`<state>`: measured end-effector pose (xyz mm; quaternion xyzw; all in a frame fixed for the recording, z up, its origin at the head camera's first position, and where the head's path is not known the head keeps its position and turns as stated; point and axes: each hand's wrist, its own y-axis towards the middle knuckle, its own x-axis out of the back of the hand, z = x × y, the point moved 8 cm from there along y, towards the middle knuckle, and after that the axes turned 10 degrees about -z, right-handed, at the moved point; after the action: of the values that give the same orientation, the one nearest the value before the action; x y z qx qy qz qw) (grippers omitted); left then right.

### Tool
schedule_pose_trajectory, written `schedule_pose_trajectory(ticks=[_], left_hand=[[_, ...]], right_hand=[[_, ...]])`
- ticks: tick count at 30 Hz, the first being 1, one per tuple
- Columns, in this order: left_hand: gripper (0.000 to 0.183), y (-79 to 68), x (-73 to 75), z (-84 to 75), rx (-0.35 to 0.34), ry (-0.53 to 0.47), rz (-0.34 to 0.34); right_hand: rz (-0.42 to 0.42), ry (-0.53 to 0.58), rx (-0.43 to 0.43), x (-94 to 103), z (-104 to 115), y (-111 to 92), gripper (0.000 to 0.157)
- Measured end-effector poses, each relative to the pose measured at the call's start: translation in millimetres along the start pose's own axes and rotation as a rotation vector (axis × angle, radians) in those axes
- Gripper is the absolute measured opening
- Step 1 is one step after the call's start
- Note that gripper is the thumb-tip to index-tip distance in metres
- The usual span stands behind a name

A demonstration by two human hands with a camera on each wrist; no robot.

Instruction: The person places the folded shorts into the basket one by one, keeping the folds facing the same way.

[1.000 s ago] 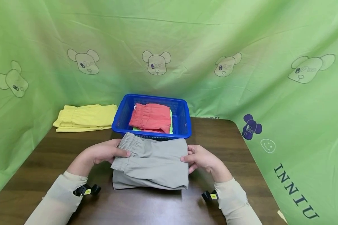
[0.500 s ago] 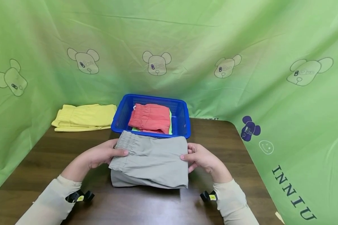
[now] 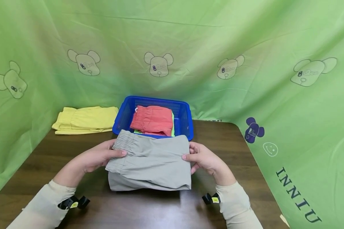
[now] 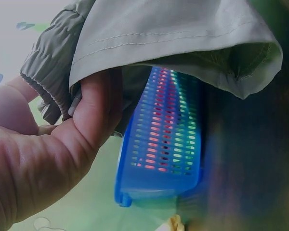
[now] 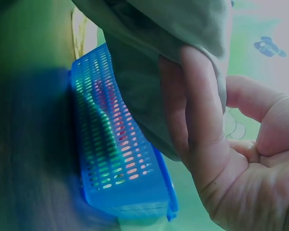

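Note:
Folded grey shorts (image 3: 152, 162) with a gathered elastic waistband are held up between both hands, just in front of the blue basket (image 3: 190, 127). My left hand (image 3: 98, 156) pinches the waistband end, thumb on top and fingers underneath. The opposite end is gripped by my right hand (image 3: 207, 160), its thumb on top too. In the right wrist view, fingers (image 5: 202, 96) press the underside of the grey cloth. The left wrist view shows the shorts' stitched hem (image 4: 168, 41) hanging above the tabletop. Folded red shorts (image 3: 153, 119) lie in the basket over a bright green garment (image 3: 173, 125).
Folded yellow shorts (image 3: 89, 119) lie on the wooden table (image 3: 223, 140) left of the basket. A green curtain (image 3: 189, 38) printed with bear heads encloses the back and both sides of the table.
The grey shorts have risen slightly and moved a little toward the basket, covering more of its front rim. My left hand has shifted left; the right hand moved only slightly. Both keep their hold.

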<state>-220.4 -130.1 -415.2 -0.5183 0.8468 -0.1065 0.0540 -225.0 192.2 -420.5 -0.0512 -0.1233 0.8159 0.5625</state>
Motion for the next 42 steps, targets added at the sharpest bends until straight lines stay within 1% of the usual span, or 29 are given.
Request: schedule_pose_trajectory(ticks=[5,13,20,25,31,42], left_hand=[[0.063,-4.6,0.1,-6.2,-0.002,-0.007,0.002],[0.063,-11.5,-0.3,-16.1,-0.035,-0.005,0.004],[0.06,-13.2,-1.8,-24.0,-0.05,-0.005,-0.007],[0.058,-13.5,-0.2,-29.9,-0.066,0.012,-0.023],[0.053,-8.0,5.1,-35.2,-0.064,0.03,-0.055],[0.053,5.1,13.7,-47.9,-0.056,0.036,-0.061]], right_hand=[[0.009,0.016,0.015,-2.1,5,-3,0.039],[0.007,0.01,0.043,-2.8,16,-10,0.04],[0.0,0.011,0.075,0.6,24,-13,0.04],[-0.003,0.018,0.089,1.3,29,-12,0.043],[-0.039,0.018,0.104,6.0,37,-10,0.042],[-0.073,0.03,0.133,14.1,52,-1,0.038]])
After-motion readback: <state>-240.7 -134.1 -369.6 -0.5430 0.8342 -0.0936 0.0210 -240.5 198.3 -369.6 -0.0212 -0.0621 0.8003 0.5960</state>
